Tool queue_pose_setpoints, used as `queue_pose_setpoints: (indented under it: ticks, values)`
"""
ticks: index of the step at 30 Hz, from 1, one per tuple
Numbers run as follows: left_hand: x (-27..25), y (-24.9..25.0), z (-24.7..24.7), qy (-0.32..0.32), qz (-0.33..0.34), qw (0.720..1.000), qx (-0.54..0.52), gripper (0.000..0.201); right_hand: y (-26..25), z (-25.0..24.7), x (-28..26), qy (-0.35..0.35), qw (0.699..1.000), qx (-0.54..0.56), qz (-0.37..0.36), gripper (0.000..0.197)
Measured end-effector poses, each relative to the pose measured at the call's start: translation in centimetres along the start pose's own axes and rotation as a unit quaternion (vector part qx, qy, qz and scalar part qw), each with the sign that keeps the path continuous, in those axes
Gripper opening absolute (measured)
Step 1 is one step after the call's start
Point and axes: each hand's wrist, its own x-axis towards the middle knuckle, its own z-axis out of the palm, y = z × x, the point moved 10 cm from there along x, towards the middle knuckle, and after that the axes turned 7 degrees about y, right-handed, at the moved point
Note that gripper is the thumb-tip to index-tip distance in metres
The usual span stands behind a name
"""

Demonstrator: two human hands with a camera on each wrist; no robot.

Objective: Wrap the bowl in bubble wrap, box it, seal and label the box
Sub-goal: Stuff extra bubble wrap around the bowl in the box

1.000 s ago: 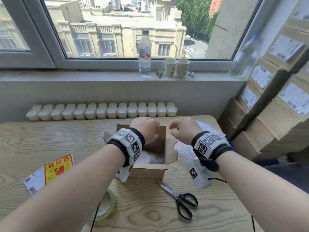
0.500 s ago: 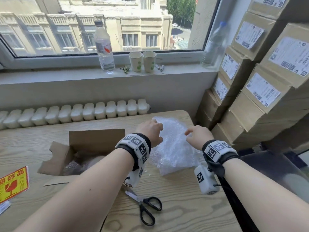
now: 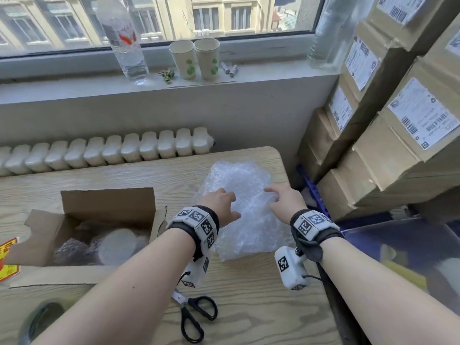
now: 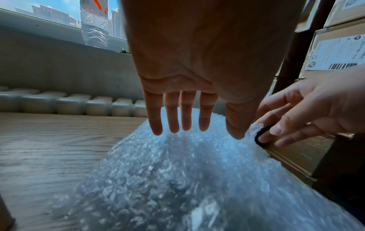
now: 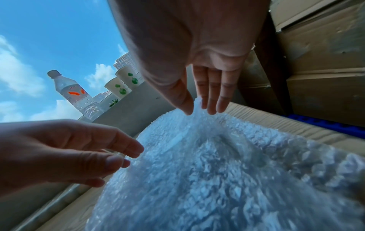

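A crumpled sheet of bubble wrap (image 3: 239,220) lies on the wooden table (image 3: 249,307) near its right end. My left hand (image 3: 224,202) hovers over the sheet's left part with straight fingers (image 4: 171,118) and holds nothing. My right hand (image 3: 276,197) is open over the sheet's right part, thumb and fingertips (image 5: 212,106) at a raised fold of the bubble wrap (image 5: 217,171). To the left stands an open cardboard box (image 3: 107,202). A bowl wrapped in bubble wrap (image 3: 117,247) lies inside it.
Black scissors (image 3: 196,317) lie on the table between my forearms. A tape roll (image 3: 42,319) and a red label (image 3: 7,260) lie front left. Stacked labelled cartons (image 3: 398,135) stand close on the right. On the sill stand a water bottle (image 3: 124,41) and paper cups (image 3: 194,58).
Both hands left the open box and moved right to the loose bubble wrap sheet. The head view swung right and came closer, so the box now sits at the left.
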Motion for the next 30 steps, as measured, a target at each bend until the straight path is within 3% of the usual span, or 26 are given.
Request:
queue_pose_setpoints:
  ticks: [6,10,12,14,16,18,20,23,24,27,30]
  values:
    - [0.3,0.2,-0.2,0.019,-0.019,0.999,-0.02,0.071,-0.7,-2.1,0.8,0.081,0.995,0.063,0.0,0.024]
    - [0.0,1.1,-1.6,0.056,0.003,0.998,-0.03,0.08,-3.0,-4.1,0.5,0.117,0.981,0.15,-0.024,0.004]
    - [-0.5,1.6,-3.1,0.089,0.018,0.996,-0.027,0.065,-4.5,-5.1,0.2,0.131,0.97,0.202,-0.043,0.013]
    - [-1.3,2.0,-5.7,0.153,0.021,0.988,-0.033,0.03,-6.0,-6.4,-0.2,0.16,0.959,0.225,-0.065,0.014]
    - [-2.3,2.0,-8.3,0.209,0.016,0.976,-0.056,0.012,-7.1,-8.2,-1.0,0.204,0.949,0.227,-0.079,0.012]
    - [-3.5,1.8,-10.7,0.253,0.027,0.963,-0.085,0.012,-7.8,-9.7,-1.9,0.228,0.938,0.247,-0.079,0.029]
    - [-4.9,1.3,-13.0,0.291,0.042,0.948,-0.12,0.018,-8.6,-10.5,-2.6,0.223,0.939,0.249,-0.079,0.059]
    - [-6.5,0.4,-14.9,0.293,0.071,0.936,-0.18,0.025,-9.9,-10.9,-3.4,0.196,0.949,0.229,-0.088,0.082]
    - [-6.9,-0.1,-15.2,0.288,0.075,0.932,-0.208,0.026,-10.6,-11.0,-3.7,0.196,0.952,0.211,-0.1,0.079]
    - [-8.5,-2.0,-16.3,0.302,0.061,0.912,-0.272,0.029,-12.7,-11.6,-5.2,0.2,0.955,0.176,-0.135,0.039]
    - [-10.7,-4.7,-17.8,0.351,0.013,0.906,-0.237,0.023,-13.7,-11.6,-6.5,0.212,0.948,0.202,-0.123,0.009]
